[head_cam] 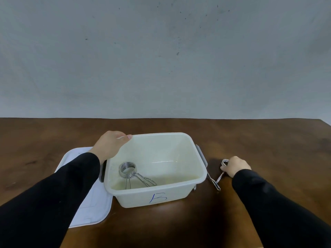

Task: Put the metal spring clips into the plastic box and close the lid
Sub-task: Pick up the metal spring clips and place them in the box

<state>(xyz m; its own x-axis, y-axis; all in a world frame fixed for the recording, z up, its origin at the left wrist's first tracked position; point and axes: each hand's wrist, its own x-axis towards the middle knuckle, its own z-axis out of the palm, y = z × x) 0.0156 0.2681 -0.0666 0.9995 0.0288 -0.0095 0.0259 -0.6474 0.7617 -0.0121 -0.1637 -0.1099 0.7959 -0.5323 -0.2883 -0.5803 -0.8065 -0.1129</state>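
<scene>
A translucent white plastic box (197, 180) marked with a blue letter stands open on the brown table. One metal spring clip (130, 173) lies inside it at the front left. My left hand (110, 145) grips the box's far left rim corner. A second spring clip (220, 178) lies on the table just right of the box; my right hand (234, 166) is closed around its coil end, with the clip's two wire arms sticking out toward the box. The white lid (89, 206) lies flat on the table left of the box, partly under my left sleeve.
The box has grey latch handles on its left (101, 173) and right (201, 155) sides. The table's back edge meets a grey wall (161, 59). The table's right corner (322, 120) shows at the far right.
</scene>
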